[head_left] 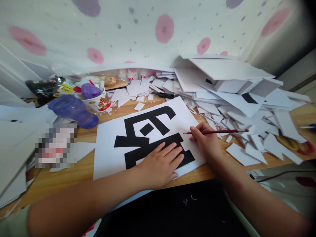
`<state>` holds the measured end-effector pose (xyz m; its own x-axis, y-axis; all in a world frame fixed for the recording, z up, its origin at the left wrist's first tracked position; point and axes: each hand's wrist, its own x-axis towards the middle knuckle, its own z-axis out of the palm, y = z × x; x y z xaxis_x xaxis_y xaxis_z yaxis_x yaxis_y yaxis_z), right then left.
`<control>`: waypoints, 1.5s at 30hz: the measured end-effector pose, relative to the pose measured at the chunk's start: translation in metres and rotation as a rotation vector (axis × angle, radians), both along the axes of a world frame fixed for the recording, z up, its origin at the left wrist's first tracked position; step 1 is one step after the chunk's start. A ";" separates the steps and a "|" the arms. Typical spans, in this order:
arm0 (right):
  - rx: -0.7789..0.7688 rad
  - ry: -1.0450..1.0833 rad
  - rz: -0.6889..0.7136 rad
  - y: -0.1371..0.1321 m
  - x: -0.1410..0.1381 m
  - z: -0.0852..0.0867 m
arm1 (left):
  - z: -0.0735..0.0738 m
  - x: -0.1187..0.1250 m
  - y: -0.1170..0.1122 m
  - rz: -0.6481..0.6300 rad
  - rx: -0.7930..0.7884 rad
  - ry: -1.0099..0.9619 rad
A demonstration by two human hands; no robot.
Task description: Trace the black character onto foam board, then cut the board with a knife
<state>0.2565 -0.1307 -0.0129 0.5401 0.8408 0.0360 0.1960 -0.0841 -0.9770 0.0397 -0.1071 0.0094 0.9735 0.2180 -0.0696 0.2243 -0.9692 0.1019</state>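
Note:
A white sheet (108,164) with bold black character shapes (138,120) lies on the wooden table, its near edge reaching past the table edge. My left hand (160,164) rests flat on the lower black shape, fingers spread. At the sheet's right side, my right hand (203,140) grips a dark red pencil (217,131) between thumb and fingers. The pencil is held nearly level, with its tip pointing left, close above or on the sheet beside the black shape; I cannot tell if it touches.
Heaped white board offcuts (247,123) cover the right and back. Scissors (304,146) lie at the far right. A dark knife-like tool (165,95) sits behind the sheet. A purple bottle (74,110) and a paper noodle cup (100,102) stand at left. The wooden table (81,174) ends nearby.

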 end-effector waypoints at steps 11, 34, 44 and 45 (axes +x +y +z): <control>0.092 0.126 0.325 0.019 -0.012 0.036 | -0.002 -0.005 0.011 -0.105 -0.181 -0.079; 0.042 -0.033 0.713 0.075 -0.070 0.004 | -0.004 -0.003 0.015 -0.101 -0.221 -0.162; 0.056 -0.085 0.711 0.076 -0.071 0.005 | -0.006 -0.003 0.014 -0.096 -0.222 -0.160; 0.057 -0.086 0.705 0.076 -0.071 0.004 | -0.006 -0.003 0.014 -0.097 -0.223 -0.166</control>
